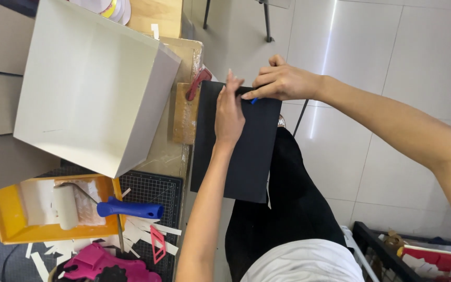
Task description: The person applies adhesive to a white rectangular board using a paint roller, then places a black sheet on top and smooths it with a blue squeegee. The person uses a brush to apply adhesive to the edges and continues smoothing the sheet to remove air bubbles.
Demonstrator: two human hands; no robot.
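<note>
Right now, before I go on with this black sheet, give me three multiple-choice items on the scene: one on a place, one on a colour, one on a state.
1. Where does the paint roller lie?
A. In the yellow tray
B. In the white box
C. On the floor

2. What colour is the roller's handle?
A. Red
B. Blue
C. Green

3. How is the left hand?
A. Clenched in a fist
B. Gripping the roller
C. Flat on the black sheet

Answers: 1 A, its drum rests inside the tray. 2 B, the grip is bright blue. 3 C, its fingers lie spread on the sheet beside the right hand.
</note>
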